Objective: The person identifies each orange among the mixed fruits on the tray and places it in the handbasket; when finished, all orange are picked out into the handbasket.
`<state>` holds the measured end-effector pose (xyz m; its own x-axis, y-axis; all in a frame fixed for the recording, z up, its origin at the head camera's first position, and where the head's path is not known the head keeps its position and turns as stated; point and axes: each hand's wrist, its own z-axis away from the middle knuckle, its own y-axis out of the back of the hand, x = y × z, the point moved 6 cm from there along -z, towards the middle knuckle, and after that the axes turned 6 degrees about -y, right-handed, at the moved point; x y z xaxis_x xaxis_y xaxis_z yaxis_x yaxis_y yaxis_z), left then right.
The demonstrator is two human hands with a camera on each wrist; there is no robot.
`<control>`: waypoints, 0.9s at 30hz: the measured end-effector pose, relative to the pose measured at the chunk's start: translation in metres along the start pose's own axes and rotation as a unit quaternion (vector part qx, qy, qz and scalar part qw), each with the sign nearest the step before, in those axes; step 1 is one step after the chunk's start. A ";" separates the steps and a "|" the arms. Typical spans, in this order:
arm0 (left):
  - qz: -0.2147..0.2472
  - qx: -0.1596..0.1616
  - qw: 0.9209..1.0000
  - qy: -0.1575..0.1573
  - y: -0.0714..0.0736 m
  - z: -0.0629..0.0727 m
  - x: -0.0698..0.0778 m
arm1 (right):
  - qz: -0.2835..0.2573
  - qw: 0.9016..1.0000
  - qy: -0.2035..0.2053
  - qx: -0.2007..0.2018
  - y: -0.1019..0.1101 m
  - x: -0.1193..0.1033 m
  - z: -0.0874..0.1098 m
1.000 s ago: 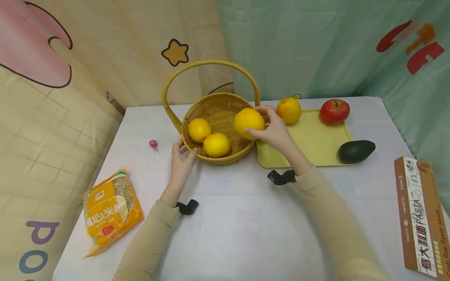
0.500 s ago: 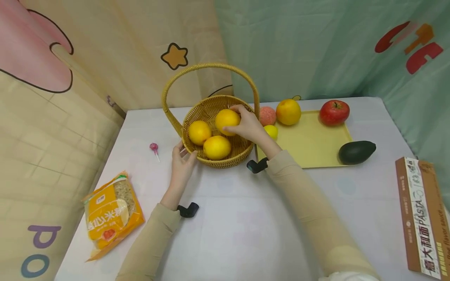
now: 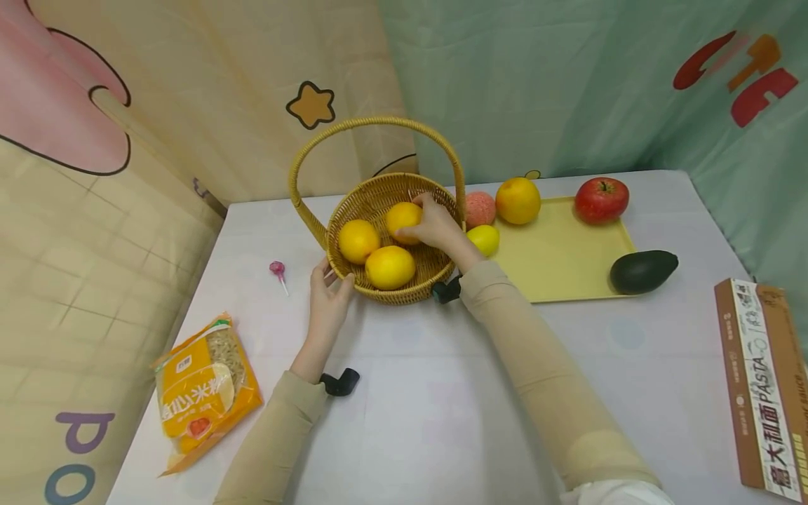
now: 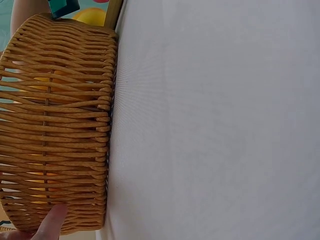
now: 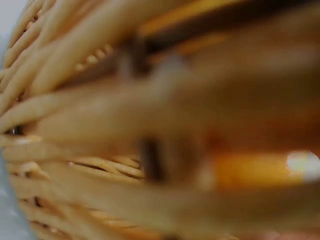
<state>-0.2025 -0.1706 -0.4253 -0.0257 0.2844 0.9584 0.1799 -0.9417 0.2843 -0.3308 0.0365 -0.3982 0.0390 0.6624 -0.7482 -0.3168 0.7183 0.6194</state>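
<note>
A wicker basket (image 3: 404,296) with a tall arched handle stands at the back middle of the table. My left hand (image 3: 330,301) holds its left front side, thumb and fingers against the weave. Inside the basket, my right hand (image 3: 438,226) grips an orange (image 3: 402,221) low near the bottom. Two more yellow-orange fruits lie there, a round one (image 3: 359,241) at the left and an oval one (image 3: 391,267) in front. In the left wrist view, a finger (image 4: 52,222) touches the basket wall. Blurred wicker (image 5: 100,120) fills the right wrist view, hiding the right hand.
Right of the basket, a yellow tray (image 3: 562,259) bears an orange (image 3: 518,200), a red apple (image 3: 602,200) and a dark green avocado-like fruit (image 3: 642,271). A pink ball (image 3: 480,210) and a lemon (image 3: 484,240) sit beside the basket. A lollipop (image 3: 278,270), noodle bag (image 3: 205,393) and pasta box (image 3: 760,386) lie around.
My right hand has carried the orange leftward over the basket's right rim and lowered it inside. The pink ball and lemon have come into sight. My left hand stays at the basket.
</note>
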 end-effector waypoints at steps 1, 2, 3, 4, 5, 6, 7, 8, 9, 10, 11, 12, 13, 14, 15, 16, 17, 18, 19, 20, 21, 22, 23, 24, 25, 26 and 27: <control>0.000 -0.001 1.000 0.001 0.000 0.001 -0.001 | 0.003 1.000 -0.002 -0.001 -0.001 0.001 0.000; -0.001 -0.001 1.000 0.002 0.000 0.001 -0.001 | 0.006 1.000 -0.001 -0.002 -0.001 0.001 0.000; 0.000 -0.001 1.000 0.003 0.000 0.002 -0.001 | 0.010 1.000 0.000 -0.003 -0.002 0.001 0.000; 0.000 0.000 1.000 0.004 0.000 0.002 -0.002 | 0.012 1.000 0.004 -0.003 -0.002 0.000 0.001; -0.001 0.000 1.000 0.004 0.001 0.002 -0.002 | 0.014 1.000 0.009 -0.003 -0.002 0.000 0.001; 0.000 0.001 1.000 0.004 0.001 0.002 -0.002 | 0.014 1.000 0.013 -0.001 -0.001 -0.001 0.002; 0.000 0.002 1.000 0.002 0.001 0.002 -0.002 | 0.013 1.000 0.017 0.002 0.000 -0.001 0.004; 0.000 0.001 1.000 0.000 0.001 0.002 -0.002 | 0.014 1.000 0.021 0.007 0.002 -0.001 0.005; 0.000 0.001 1.000 -0.003 0.001 0.001 -0.002 | 0.014 1.000 0.025 0.012 0.004 0.000 0.007; -0.001 0.000 1.000 -0.004 0.001 0.001 -0.002 | 0.014 0.999 0.031 0.017 0.007 0.000 0.010; 0.000 -0.001 1.000 -0.005 0.000 0.000 -0.002 | 0.014 0.999 0.038 0.022 0.009 0.000 0.013; 0.000 -0.001 1.000 -0.007 0.000 0.000 -0.002 | 0.015 0.998 0.046 0.027 0.012 -0.001 0.016; 0.000 -0.001 1.000 -0.008 0.000 -0.001 -0.002 | 0.016 0.998 0.054 0.030 0.014 -0.001 0.020; -0.001 -0.002 1.000 -0.007 0.000 -0.001 -0.002 | 0.017 0.997 0.062 0.032 0.016 -0.002 0.024; -0.002 -0.002 1.000 -0.007 0.000 -0.001 -0.003 | 0.012 0.997 0.072 0.029 0.019 -0.002 0.028; -0.002 -0.002 1.000 -0.006 0.000 -0.002 -0.003 | 0.004 0.996 0.080 0.025 0.022 -0.002 0.033; -0.002 -0.002 1.000 -0.006 0.000 -0.001 -0.003 | -0.008 0.996 0.088 0.020 0.025 -0.002 0.038; -0.002 -0.002 1.000 -0.005 0.000 -0.002 -0.003 | -0.020 0.995 0.096 0.014 0.029 -0.001 0.043; -0.001 -0.003 1.000 -0.005 0.000 -0.002 -0.004 | -0.039 0.994 0.102 0.005 0.032 0.001 0.049; -0.001 -0.003 1.000 -0.004 0.000 -0.002 -0.004 | -0.061 0.992 0.108 -0.002 0.037 0.002 0.054; 0.001 -0.003 1.000 -0.004 0.000 -0.002 -0.004 | -0.082 0.990 0.112 -0.008 0.042 0.005 0.059; 0.003 -0.004 1.000 -0.003 0.000 -0.002 -0.004 | -0.101 0.988 0.113 -0.008 0.048 0.010 0.065; 0.005 -0.004 1.000 -0.002 0.000 -0.002 -0.005 | -0.118 0.986 0.115 -0.007 0.055 0.015 0.070; 0.007 -0.005 1.000 -0.002 0.000 -0.003 -0.005 | -0.133 0.985 0.112 -0.001 0.062 0.022 0.075; 0.007 -0.004 1.000 -0.003 0.000 -0.003 -0.004 | -0.146 0.984 0.104 0.008 0.070 0.030 0.080; 0.007 -0.004 1.000 -0.004 0.000 -0.003 -0.004 | -0.150 0.984 0.096 0.021 0.079 0.038 0.084; 0.006 -0.004 1.000 -0.004 0.000 -0.003 -0.004 | -0.152 0.984 0.088 0.035 0.087 0.047 0.089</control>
<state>-0.2051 -0.1725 -0.4287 -0.0150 0.2751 0.9613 0.1725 -0.9463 0.2735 -0.2726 0.1490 -0.3585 -0.0445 0.3720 -0.9272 -0.2491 0.8946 0.3709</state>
